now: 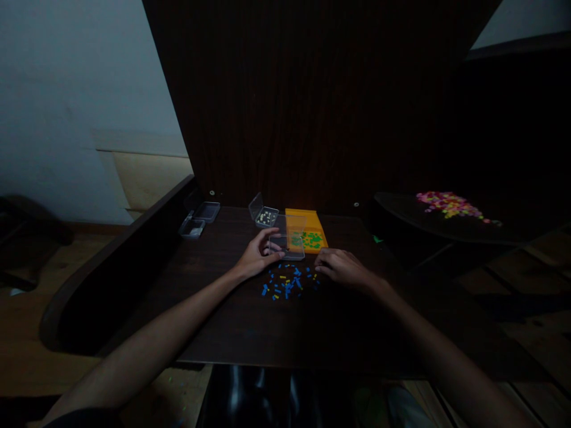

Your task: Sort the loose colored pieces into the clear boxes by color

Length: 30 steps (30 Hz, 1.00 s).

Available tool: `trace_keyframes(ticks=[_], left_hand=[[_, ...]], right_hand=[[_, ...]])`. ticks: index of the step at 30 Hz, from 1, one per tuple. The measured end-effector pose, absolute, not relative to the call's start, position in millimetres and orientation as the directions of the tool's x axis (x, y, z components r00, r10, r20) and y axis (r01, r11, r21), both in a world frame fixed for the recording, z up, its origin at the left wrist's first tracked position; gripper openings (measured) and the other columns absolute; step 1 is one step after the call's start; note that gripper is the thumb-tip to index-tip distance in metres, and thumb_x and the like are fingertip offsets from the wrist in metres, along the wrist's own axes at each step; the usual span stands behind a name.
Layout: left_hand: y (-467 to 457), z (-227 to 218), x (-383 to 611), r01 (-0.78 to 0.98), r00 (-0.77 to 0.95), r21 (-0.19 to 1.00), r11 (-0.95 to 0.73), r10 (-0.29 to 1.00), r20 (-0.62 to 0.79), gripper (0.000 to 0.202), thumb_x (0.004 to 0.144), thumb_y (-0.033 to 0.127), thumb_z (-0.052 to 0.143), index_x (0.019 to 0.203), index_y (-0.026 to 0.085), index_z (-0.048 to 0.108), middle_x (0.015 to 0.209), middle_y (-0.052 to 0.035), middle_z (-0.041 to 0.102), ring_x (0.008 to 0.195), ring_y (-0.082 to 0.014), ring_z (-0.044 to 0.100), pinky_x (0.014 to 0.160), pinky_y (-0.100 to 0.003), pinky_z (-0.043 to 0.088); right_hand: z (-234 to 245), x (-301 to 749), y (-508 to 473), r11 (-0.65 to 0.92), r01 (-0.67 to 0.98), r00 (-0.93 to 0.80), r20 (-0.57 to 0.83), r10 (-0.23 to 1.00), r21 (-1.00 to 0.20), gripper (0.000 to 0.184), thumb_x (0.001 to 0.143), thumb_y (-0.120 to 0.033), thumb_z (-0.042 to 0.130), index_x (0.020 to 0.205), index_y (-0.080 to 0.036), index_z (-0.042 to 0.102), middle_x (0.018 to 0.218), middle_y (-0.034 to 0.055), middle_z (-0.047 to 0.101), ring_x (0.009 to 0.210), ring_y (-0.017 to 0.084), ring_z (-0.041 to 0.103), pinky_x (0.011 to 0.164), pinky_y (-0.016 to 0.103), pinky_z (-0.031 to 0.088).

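Observation:
My left hand (259, 254) curves its fingers around the left side of a clear plastic box (292, 257) whose lid stands open at the back. A scattered pile of small blue and yellow pieces (292, 285) lies on the dark wooden table just in front of that box. At the right edge of the pile, my right hand (342, 266) is closed, its fingertips pressed together low over the table. Anything in the pinch is too small or hidden to make out. Behind the clear box lies an orange tray (303, 213) with green pieces (312, 240) in it.
A small open clear box with pale bits (266, 217) stands behind my left hand. Farther left is another open clear case (193, 229). Pink and yellow pieces (450, 205) are heaped on a dark surface at right. A raised wooden side (111, 267) borders the table's left.

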<state>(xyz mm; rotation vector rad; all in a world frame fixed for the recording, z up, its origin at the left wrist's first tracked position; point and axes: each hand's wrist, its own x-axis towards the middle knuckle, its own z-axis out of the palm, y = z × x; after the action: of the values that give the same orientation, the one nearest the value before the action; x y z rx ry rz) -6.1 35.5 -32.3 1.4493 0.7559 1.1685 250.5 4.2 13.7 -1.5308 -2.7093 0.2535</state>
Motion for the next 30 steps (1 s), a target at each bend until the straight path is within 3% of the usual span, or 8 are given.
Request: trace_keyframes(ticks=[7,15,25,30], left_hand=[[35.5,-31.7,-6.0,-0.136,0.322,0.967,-0.218,0.913,0.251,0.064,0.066,0.022,0.08,0.122,0.02,0.05,0.123,-0.0114,0.054,0.083,-0.0104,0.061,0.073,-0.025,0.052],[34.2,-29.4,-5.7,-0.145,0.327,0.966,-0.213,0.911,0.25,0.064,0.065,0.022,0.08,0.122,0.02,0.05,0.123,-0.0114,0.054,0.082,-0.01,0.061,0.073,-0.025,0.052],[32.7,-28.6,-4.6,-0.167,0.337,0.966,-0.198,0.909,0.244,0.064,0.065,0.022,0.08,0.122,0.02,0.05,0.122,-0.0112,0.053,0.083,-0.0098,0.059,0.073,-0.024,0.05],[32.2,-27.8,-4.7,-0.159,0.334,0.969,-0.189,0.914,0.233,0.064,0.065,0.021,0.08,0.122,0.019,0.051,0.122,-0.0115,0.054,0.083,-0.0103,0.06,0.073,-0.025,0.051]], right_hand=[[20.9,253.2,6.9,0.558,0.812,-0.571,-0.034,0.82,-0.172,0.019,0.093,-0.026,0.047,0.098,-0.021,0.065,0.103,0.0058,0.066,0.095,0.02,0.06,0.08,0.029,0.044],[55.3,223.5,12.6,0.577,0.795,-0.537,0.222,0.814,-0.19,0.022,0.092,-0.032,0.051,0.098,-0.019,0.068,0.095,0.0067,0.066,0.087,0.018,0.06,0.074,0.027,0.043],[41.4,190.7,31.0,0.439,0.892,-0.437,0.044,0.898,-0.104,0.025,0.089,-0.032,0.052,0.095,-0.02,0.072,0.089,0.0084,0.07,0.081,0.02,0.063,0.066,0.026,0.04],[45.5,211.5,30.0,0.54,0.81,-0.543,0.058,0.838,-0.229,0.021,0.088,-0.027,0.054,0.097,-0.021,0.072,0.081,0.0032,0.069,0.071,0.015,0.059,0.063,0.024,0.037]])
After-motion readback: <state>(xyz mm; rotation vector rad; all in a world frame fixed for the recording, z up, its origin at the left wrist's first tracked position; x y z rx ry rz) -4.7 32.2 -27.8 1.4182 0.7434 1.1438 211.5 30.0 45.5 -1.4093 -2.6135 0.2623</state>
